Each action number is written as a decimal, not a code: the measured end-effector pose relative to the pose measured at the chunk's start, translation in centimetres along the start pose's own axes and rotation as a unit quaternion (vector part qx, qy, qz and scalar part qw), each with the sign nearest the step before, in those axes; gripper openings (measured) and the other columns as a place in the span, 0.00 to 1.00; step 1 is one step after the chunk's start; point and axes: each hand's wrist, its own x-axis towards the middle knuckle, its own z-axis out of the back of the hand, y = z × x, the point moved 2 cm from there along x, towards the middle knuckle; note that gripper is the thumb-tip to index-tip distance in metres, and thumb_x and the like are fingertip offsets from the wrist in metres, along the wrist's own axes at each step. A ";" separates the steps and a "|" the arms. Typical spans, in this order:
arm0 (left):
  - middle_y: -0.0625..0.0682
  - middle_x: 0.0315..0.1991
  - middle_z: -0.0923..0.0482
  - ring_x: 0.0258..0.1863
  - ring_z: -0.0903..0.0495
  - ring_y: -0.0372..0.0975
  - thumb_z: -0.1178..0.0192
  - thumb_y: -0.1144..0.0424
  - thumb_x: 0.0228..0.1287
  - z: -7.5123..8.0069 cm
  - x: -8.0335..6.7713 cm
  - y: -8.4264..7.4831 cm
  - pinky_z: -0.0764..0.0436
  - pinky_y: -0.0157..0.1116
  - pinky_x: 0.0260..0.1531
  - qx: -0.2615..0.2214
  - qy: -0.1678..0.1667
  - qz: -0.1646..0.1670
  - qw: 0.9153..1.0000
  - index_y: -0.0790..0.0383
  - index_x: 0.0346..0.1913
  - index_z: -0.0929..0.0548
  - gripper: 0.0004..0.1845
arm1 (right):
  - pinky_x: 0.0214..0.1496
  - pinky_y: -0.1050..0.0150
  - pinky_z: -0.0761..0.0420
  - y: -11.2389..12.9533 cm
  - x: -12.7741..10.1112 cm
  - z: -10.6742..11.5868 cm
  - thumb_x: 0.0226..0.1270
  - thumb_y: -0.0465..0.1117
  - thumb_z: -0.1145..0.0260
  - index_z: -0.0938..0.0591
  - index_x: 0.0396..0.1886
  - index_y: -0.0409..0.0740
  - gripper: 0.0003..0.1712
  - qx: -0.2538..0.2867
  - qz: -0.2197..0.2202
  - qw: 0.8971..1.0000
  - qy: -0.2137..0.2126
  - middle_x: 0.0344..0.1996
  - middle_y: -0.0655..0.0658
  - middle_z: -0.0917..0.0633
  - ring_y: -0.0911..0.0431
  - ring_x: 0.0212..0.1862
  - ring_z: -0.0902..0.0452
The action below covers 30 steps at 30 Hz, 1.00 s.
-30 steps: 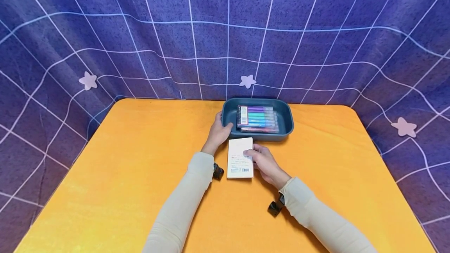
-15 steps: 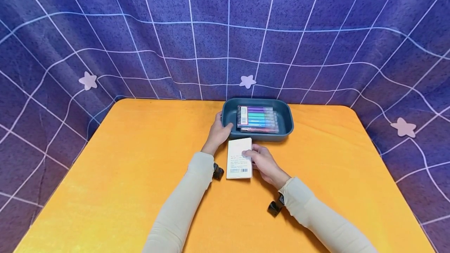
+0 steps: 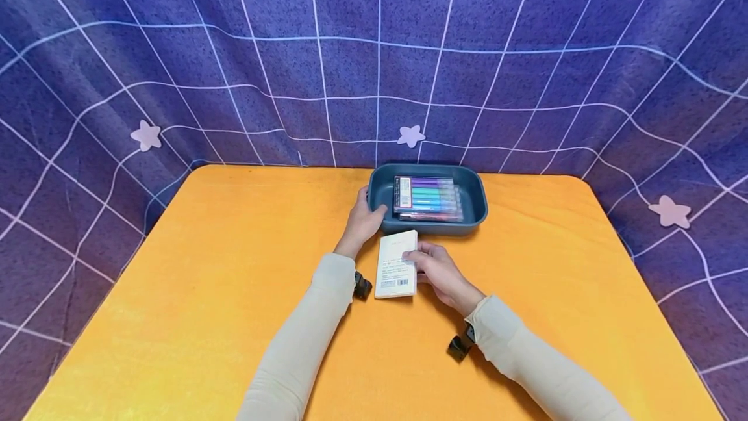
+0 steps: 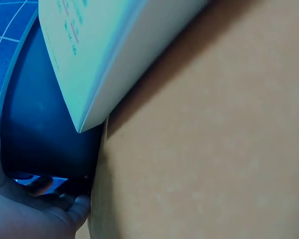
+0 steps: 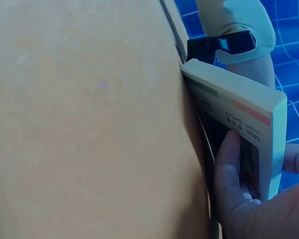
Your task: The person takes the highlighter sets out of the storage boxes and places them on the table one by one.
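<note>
Holding the left end of the tray [image 3: 476, 213], the left hand [image 3: 363, 221] has its fingers curled over the rim, and its palm shows at the bottom of the left wrist view [image 4: 25, 214] against the dark tray wall. The tray sits on the orange table [image 3: 204, 278], near the far edge, with a pack of pens [image 3: 428, 197] lying flat inside it. Just in front of the tray is the white box [image 3: 396, 264]. It is tipped up on its left long edge, and that edge touches the table while the right side is lifted. The right hand [image 3: 442, 273] holds the box from the right. In the right wrist view the thumb [image 5: 229, 169] presses on the printed face and one finger [image 5: 295, 158] wraps round the far side, so the box is pinched between them. The box looks thin and smooth, so I think it could slip out of that pinch and flop back flat on the table. The grip sits on one side only, so the box might also twist as it comes up. Its far end is very close to the tray wall, and it could bump the rim and get stuck there. If the box goes in crooked, it might land on the pens and rock. The left hand on the rim should keep the tray from sliding if that happens.
</note>
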 end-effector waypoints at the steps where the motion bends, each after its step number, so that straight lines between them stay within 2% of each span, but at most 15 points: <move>1: 0.59 0.74 0.33 0.71 0.31 0.51 0.46 0.59 0.73 0.0 0.0 0.0 0.34 0.53 0.74 0.001 0.000 0.000 1.000 0.50 0.78 0.46 0.35 | 0.47 0.64 0.15 0.0 -0.1 0.0 0.72 0.40 0.42 0.26 0.63 0.33 0.23 -0.001 0.001 1.000 0.000 0.55 0.35 0.16 0.57 0.44 0.16; 13: 0.58 0.74 0.34 0.70 0.31 0.52 0.46 0.58 0.74 0.0 0.1 0.0 0.34 0.54 0.73 0.008 0.000 0.008 1.000 0.50 0.78 0.47 0.35 | 0.46 0.64 0.14 0.0 -0.5 0.2 0.72 0.39 0.43 0.26 0.61 0.32 0.22 -0.003 0.003 1.000 -0.005 0.51 0.35 0.16 0.57 0.42 0.16; 20: 0.58 0.74 0.35 0.71 0.32 0.51 0.46 0.58 0.73 0.0 0.0 -0.2 0.34 0.54 0.74 0.008 -0.001 0.011 1.000 0.50 0.78 0.47 0.35 | 0.44 0.63 0.13 -0.2 -0.6 0.3 0.72 0.34 0.47 0.28 0.62 0.28 0.23 0.000 0.016 1.000 0.016 0.50 0.34 0.16 0.57 0.42 0.15; 30: 0.57 0.76 0.37 0.73 0.34 0.52 0.46 0.58 0.74 -0.1 0.1 0.0 0.36 0.55 0.75 0.001 0.005 0.016 1.000 0.48 0.79 0.48 0.36 | 0.48 0.60 0.12 0.0 -0.5 0.5 0.73 0.38 0.43 0.26 0.63 0.31 0.23 -0.026 -0.006 1.000 0.009 0.50 0.35 0.15 0.56 0.40 0.16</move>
